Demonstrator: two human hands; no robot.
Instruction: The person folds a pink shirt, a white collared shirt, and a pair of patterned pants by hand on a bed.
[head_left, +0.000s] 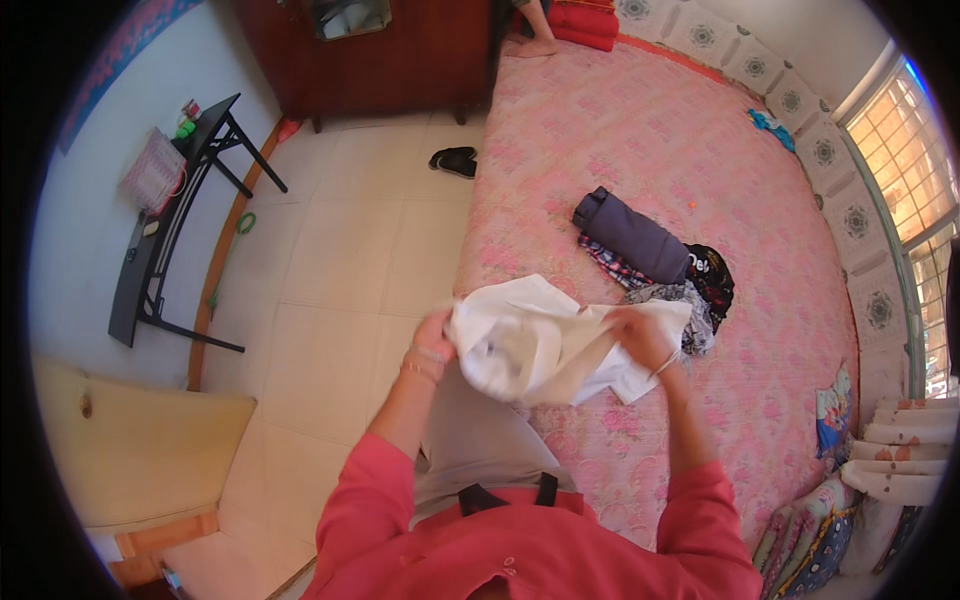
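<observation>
A white garment (525, 330) is spread between my hands above the edge of the pink bed cover (570, 112). My left hand (435, 335) grips its left end. At the other end, my right hand (643, 339) has hold of the cloth, a little blurred. Part of the garment's middle is blurred too. Just beyond my right hand lies a heap of clothes: a rolled dark grey garment (634, 234) on top of a plaid cloth (611, 262), a grey patterned cloth (694, 307) and a black printed garment (712, 277).
Another person's bare foot (536, 48) rests at the bed's far corner, beside red folded bedding (581, 26). Black shoes (454, 161) stand on the tiled floor. A narrow black table (172, 225) lines the left wall. Folded bedding (810, 532) lies at the near right. A barred window (904, 142) is on the right.
</observation>
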